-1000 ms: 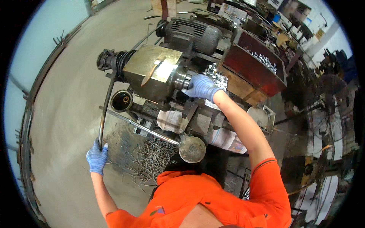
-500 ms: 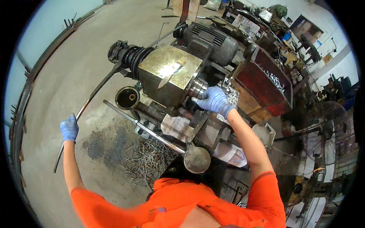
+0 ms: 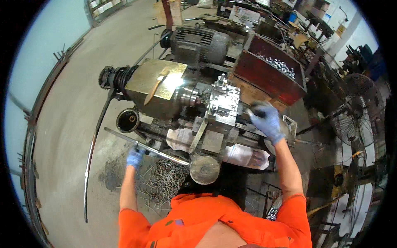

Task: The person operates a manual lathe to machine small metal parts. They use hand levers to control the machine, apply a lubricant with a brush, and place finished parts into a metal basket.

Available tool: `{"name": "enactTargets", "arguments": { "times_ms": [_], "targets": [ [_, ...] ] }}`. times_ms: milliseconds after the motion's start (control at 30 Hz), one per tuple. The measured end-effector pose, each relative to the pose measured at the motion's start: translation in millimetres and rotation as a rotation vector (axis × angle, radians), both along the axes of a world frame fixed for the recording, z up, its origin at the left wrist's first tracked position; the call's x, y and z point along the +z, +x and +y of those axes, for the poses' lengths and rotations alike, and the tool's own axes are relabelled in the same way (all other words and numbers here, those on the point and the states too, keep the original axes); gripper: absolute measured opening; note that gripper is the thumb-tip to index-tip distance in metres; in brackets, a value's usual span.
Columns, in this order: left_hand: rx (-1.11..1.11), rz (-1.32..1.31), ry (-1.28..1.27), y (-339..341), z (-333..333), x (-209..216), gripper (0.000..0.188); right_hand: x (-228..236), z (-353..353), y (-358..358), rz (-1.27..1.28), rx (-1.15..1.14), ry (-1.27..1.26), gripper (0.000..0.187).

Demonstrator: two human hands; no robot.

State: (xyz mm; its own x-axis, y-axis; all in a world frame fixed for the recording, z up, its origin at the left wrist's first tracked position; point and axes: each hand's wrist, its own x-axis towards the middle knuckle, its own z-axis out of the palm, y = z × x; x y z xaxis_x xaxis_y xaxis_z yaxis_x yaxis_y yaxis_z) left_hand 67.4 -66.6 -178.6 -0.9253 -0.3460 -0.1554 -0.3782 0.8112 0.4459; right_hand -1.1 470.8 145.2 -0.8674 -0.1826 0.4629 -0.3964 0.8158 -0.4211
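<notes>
My left hand [image 3: 135, 158], in a blue glove, is closed on a long metal lever bar [image 3: 163, 155] that slants down to a round metal disc [image 3: 204, 170] at the machine's front. My right hand [image 3: 269, 124], also gloved, is just right of the bright metal tool block [image 3: 223, 104]. Its fingers are smeared and dark at the tips, so I cannot tell whether they grip anything. Left of the block, the round metal chuck [image 3: 188, 96] juts from the headstock [image 3: 144, 89]. A brown-handled tool [image 3: 154, 91] lies on the headstock's top.
Behind the headstock stands a large electric motor [image 3: 198, 44]. A red bin [image 3: 264, 68] of small metal parts is at the back right. Thin metal scraps [image 3: 165, 180] lie on the floor below the lever. A long rod [image 3: 92, 159] slopes down on the left; a fan [image 3: 357, 105] stands right.
My left hand has left the long rod and moved right onto the lever bar. My right hand has moved from the chuck to the right of the tool block. The view has shifted.
</notes>
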Motion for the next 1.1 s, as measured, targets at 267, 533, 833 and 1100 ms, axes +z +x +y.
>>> {"name": "enactTargets", "arguments": {
  "times_ms": [267, 533, 833, 1100],
  "targets": [
    [-0.611, -0.093, -0.579, -60, 34, 25, 0.027, -62, 201, 83, -0.199, -0.48, 0.003, 0.023],
    [-0.395, -0.254, -0.501, -47, 15, 78, 0.027, -101, 354, 112, -0.468, -0.735, 0.624, 0.054],
    [-0.052, 0.233, -0.16, -9, 21, 193, 0.028, -138, 374, 105, -0.616, -0.922, 0.676, 0.053],
    [-0.092, 0.408, 0.059, -59, 44, 142, 0.033, -172, 342, 184, -0.385, -0.981, 0.54, 0.036]
  ]
}}
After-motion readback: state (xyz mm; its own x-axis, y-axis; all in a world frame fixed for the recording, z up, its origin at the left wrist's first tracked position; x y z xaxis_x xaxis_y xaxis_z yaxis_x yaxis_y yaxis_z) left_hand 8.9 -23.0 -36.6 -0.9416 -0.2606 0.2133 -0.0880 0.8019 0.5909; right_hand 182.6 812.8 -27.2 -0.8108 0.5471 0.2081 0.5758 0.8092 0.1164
